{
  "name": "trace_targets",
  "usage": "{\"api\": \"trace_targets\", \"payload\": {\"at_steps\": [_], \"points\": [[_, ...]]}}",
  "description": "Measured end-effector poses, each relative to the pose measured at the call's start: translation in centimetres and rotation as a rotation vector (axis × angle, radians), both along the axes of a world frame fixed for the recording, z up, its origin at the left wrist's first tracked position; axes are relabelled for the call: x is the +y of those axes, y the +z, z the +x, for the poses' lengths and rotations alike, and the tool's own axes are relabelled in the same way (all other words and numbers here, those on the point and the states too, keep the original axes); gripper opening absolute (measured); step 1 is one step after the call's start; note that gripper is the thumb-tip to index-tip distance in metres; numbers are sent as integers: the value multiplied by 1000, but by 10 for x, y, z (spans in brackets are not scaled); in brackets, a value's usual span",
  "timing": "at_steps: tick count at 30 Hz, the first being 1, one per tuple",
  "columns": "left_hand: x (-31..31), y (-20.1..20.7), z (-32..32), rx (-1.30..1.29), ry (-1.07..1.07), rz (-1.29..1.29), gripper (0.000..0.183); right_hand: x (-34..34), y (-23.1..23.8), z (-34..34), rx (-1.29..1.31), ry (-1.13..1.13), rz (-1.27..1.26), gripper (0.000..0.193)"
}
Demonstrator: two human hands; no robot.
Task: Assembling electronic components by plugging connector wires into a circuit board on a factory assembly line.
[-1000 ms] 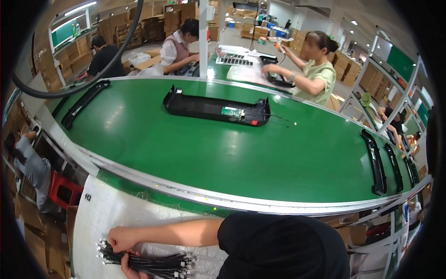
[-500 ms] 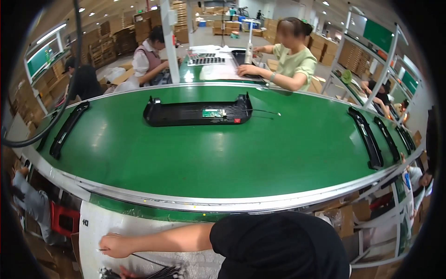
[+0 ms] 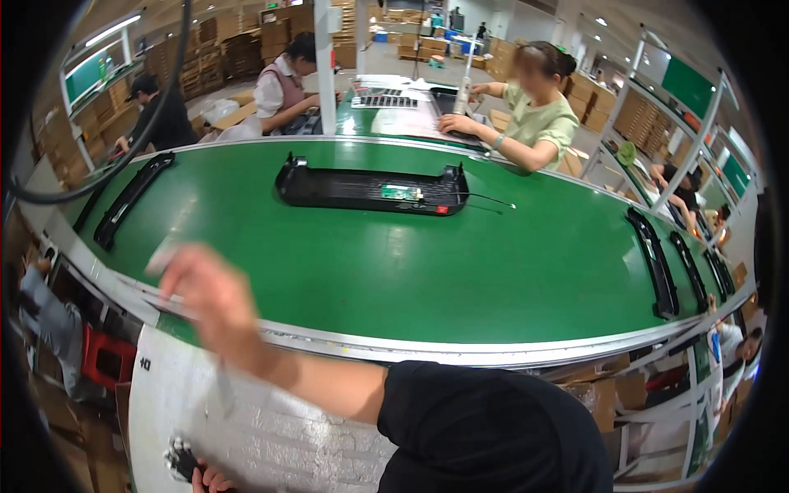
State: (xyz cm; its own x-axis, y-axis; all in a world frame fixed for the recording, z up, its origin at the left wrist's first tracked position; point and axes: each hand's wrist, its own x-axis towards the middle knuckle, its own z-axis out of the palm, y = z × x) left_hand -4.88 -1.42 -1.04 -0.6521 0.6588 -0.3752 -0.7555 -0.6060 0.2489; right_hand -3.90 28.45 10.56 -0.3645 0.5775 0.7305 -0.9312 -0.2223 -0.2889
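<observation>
My right hand [image 3: 209, 300] is raised over the near left edge of the green belt [image 3: 345, 255], its arm reaching across from a black sleeve. It is smeared by motion, and whether anything is in its fingers I cannot make out. Low in the picture, my left hand [image 3: 214, 479] shows only its fingers, curled round a bundle of black cables [image 3: 179, 458] with pale connector ends. On the belt farther off lies a black plastic housing [image 3: 345, 191] with a small green circuit board [image 3: 400, 193], a red tag and a thin black cable trailing to the right.
Black housings [image 3: 136, 201] stand on the belt at the left, and several more [image 3: 653, 263] at the right. A white worktop [image 3: 279, 435] lies below the belt. Across the belt, a co-worker in light green [image 3: 538, 123] handles a dark panel. A black cable loop [image 3: 177, 82] hangs upper left.
My right hand has risen from the worktop to above the belt's edge. The cable bundle near my left hand has turned and moved left. The view has shifted slightly; the housings stay put.
</observation>
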Motion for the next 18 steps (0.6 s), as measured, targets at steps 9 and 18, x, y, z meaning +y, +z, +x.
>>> {"api": "trace_targets", "payload": {"at_steps": [9, 18], "points": [[62, 49, 69, 307, -242, -274, 18, -51, -25, -4, -586, -216, 736, 9], [55, 14, 51, 334, -394, 35, 28, -69, -35, -20, -507, 132, 790, 21]]}}
